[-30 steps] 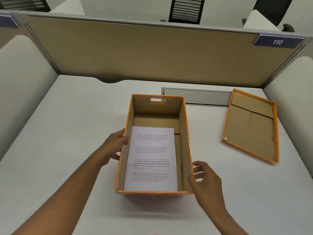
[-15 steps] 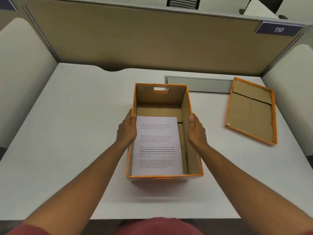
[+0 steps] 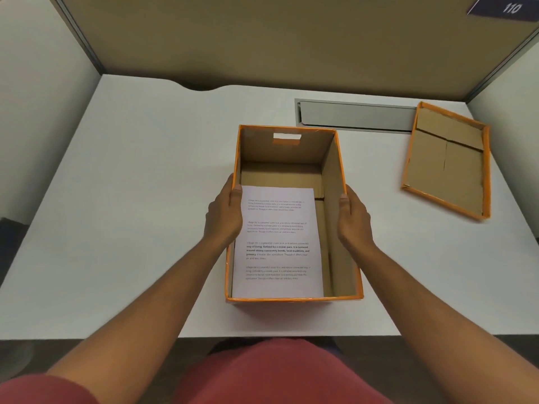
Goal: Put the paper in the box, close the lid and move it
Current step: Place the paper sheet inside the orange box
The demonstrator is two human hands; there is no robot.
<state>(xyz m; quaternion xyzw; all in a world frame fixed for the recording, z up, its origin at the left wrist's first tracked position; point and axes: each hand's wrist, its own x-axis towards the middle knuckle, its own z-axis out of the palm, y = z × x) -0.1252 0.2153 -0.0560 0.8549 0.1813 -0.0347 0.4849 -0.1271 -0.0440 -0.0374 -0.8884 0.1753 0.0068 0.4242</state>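
An open cardboard box (image 3: pixel 332 176) with orange rims stands in the middle of the white desk. A printed sheet of paper (image 3: pixel 280 243) lies flat on its floor, toward the near left. My left hand (image 3: pixel 223 215) grips the box's left wall, thumb over the rim. My right hand (image 3: pixel 353 217) presses on the right wall, thumb at the rim. The orange-edged lid (image 3: pixel 446 161) lies upside down on the desk to the right, apart from the box.
A grey cable-tray flap (image 3: pixel 355 116) is set into the white desk (image 3: pixel 131 199) behind the box. Brown partition panels (image 3: pixel 262 39) close off the back and pale ones the sides. The desk's near edge runs just in front of the box.
Both hands closed in from near the box's front corners onto its two side walls and hold there. The view dipped lower and nearer.
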